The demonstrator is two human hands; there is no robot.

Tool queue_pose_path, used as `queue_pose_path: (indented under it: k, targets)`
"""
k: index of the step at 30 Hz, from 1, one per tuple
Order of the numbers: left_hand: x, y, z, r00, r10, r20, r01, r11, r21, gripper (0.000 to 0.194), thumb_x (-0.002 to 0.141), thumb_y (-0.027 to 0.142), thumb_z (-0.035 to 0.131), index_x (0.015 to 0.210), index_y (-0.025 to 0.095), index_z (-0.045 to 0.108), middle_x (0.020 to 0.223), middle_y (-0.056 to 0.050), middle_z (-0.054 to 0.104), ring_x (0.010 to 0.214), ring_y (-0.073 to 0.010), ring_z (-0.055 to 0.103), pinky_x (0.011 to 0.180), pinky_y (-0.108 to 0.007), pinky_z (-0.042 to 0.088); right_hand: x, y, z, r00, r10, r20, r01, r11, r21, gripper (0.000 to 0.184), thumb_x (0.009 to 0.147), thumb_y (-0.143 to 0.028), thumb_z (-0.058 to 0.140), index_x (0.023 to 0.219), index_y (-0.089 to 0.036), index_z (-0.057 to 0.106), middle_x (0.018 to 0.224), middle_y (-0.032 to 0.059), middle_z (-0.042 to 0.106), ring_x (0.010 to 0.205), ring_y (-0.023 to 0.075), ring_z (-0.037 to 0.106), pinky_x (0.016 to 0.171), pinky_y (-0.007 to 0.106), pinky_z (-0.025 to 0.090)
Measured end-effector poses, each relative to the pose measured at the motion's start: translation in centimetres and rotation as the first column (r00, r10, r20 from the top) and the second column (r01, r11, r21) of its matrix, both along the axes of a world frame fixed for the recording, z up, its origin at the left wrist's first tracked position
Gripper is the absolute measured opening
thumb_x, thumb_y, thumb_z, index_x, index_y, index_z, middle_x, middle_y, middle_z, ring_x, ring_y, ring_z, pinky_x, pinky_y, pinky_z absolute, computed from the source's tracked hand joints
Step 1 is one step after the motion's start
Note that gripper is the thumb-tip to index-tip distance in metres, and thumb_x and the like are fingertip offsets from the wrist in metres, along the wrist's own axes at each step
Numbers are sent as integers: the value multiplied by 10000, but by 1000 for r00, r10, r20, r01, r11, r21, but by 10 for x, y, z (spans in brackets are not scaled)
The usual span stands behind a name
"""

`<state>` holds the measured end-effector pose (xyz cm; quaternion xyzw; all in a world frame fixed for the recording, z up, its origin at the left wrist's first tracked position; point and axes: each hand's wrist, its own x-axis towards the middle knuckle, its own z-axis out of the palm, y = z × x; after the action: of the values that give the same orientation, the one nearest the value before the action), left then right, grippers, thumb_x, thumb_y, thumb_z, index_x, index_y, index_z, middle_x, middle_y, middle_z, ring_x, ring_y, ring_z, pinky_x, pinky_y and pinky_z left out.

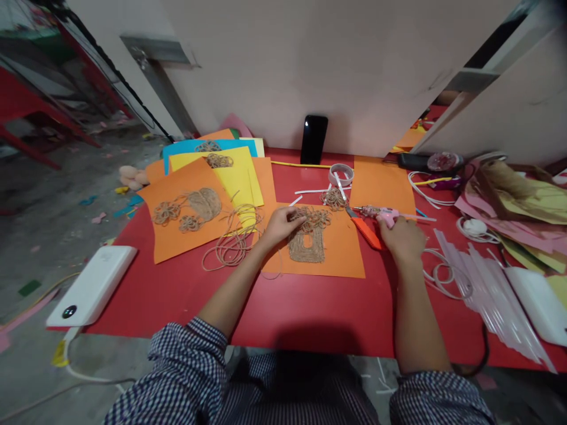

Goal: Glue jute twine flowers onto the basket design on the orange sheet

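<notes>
My right hand (403,239) is wrapped round a pink hot glue gun (388,217), its nozzle pointing left over the orange sheet. With thumb and fingers close together, my left hand (283,225) touches the upper left of a twine basket shape (306,251). Twine flower loops (316,217) lie along its top edge. Both rest on an orange sheet (345,260). Whatever sits between the left fingertips is too small to make out. Between the hands lies an orange box cutter (367,231), close beside the glue gun. A loose twine bundle (237,242) lies left of my left forearm.
Another orange sheet (172,251) with twine shapes lies left, over yellow and blue sheets. A phone (314,139) leans on the wall behind a tape roll (341,175). Glue sticks (496,295) and cables are at right. A white power bank (95,286) sits at the left edge.
</notes>
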<state>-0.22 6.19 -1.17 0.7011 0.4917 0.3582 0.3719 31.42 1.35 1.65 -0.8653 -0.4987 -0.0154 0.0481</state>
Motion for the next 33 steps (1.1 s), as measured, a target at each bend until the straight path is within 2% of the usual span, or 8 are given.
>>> queue_pose_path:
  k: [5, 8, 12, 18, 21, 24, 29, 33]
  targets:
    - [0, 2, 1, 963, 26, 270, 12, 991, -137, 301, 778, 442, 710, 773, 150, 635, 675, 10, 577, 635, -128, 525, 619, -257, 401, -1, 4, -1, 1000, 28, 3, -28, 1000, -3, 743, 879, -662, 446, 1257, -31, 555, 1186, 292, 612, 1063, 397, 628, 836, 466, 492]
    - [-4, 1, 6, 898, 63, 435, 7, 987, -158, 322, 729, 439, 765, 835, 152, 664, 775, -12, 641, 727, -137, 578, 708, -264, 458, -2, 6, -4, 999, 32, 5, -32, 999, 33, 642, 888, -577, 470, 1203, -26, 571, 1157, 284, 625, 1041, 385, 637, 832, 444, 489]
    - [-14, -6, 13, 810, 88, 579, 26, 982, -186, 298, 741, 411, 785, 906, 182, 690, 839, -11, 671, 769, -129, 597, 715, -247, 477, -3, 6, -2, 1000, -17, -25, 21, 990, 142, 550, 885, -474, 485, 1205, -28, 524, 1041, 262, 657, 945, 381, 657, 801, 458, 476]
    - [-25, -19, 8, 680, 149, 718, 18, 976, -219, 315, 690, 388, 843, 903, 208, 695, 797, 11, 668, 711, -106, 603, 696, -245, 496, -12, 5, 4, 990, 22, -142, 27, 943, 332, 595, 858, -577, 513, 1204, -95, 474, 1010, 208, 662, 878, 355, 651, 762, 434, 463]
    - [-26, -25, 12, 757, 86, 648, -26, 994, -102, 241, 735, 342, 814, 905, 222, 692, 851, -8, 690, 777, -142, 635, 745, -299, 518, -24, 6, 0, 982, 115, -152, -51, 928, 370, 641, 797, -644, 568, 1168, -129, 477, 1028, 179, 652, 881, 332, 633, 755, 412, 460]
    - [-25, -31, 20, 877, 14, 481, -111, 979, 173, 111, 802, 271, 747, 886, 222, 693, 926, -35, 693, 904, -184, 646, 818, -355, 521, -39, 7, -5, 965, 215, -150, -139, 904, 405, 576, 807, -607, 564, 1146, -150, 474, 1033, 155, 644, 877, 308, 619, 745, 391, 451]
    - [-21, -38, 18, 999, 47, 22, -51, 780, 624, 109, 861, 141, 624, 886, 210, 704, 953, -49, 674, 927, -193, 612, 849, -381, 498, -55, 4, -9, 936, 310, -166, -187, 838, 512, 513, 831, -575, 543, 1126, -160, 479, 937, 115, 635, 776, 258, 596, 697, 362, 437]
    - [-19, -36, 4, 977, 49, -208, 115, 698, 707, 142, 875, 88, 568, 866, 192, 664, 945, -67, 668, 929, -199, 585, 822, -351, 486, -58, 2, -13, 907, 404, -122, -273, 782, 560, 504, 832, -556, 558, 1127, -152, 493, 861, 91, 636, 717, 242, 590, 671, 349, 437]
